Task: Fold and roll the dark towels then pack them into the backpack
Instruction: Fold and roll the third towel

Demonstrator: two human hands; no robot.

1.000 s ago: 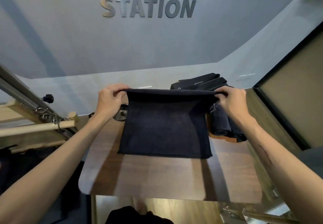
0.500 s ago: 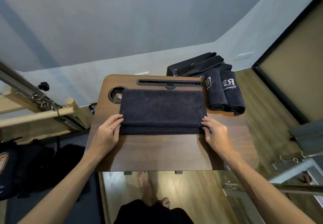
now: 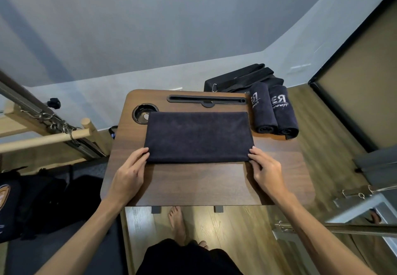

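While the folded towel [image 3: 197,136] lies flat mid-table [image 3: 193,184], left hand [image 3: 129,172] and right hand [image 3: 265,169] pinch its near corners. Two rolled towels [image 3: 274,109] sit far right on the table; a grey wall with metal lettering stands beyond.

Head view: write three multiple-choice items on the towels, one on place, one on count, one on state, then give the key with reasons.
1. Where do the rolled towels lie relative to the flat towel?
A. to its right
B. to its left
C. on top of it

2. How many rolled towels are on the table?
A. one
B. two
C. four

3. What state is the towel between the hands in?
A. rolled into a tube
B. crumpled in a heap
C. folded flat

Key:
1 A: the rolled towels sit at the table's far right corner, beside the flat towel.
2 B: two rolls lie side by side.
3 C: it lies as a flat rectangle, the left hand and right hand at its near corners.
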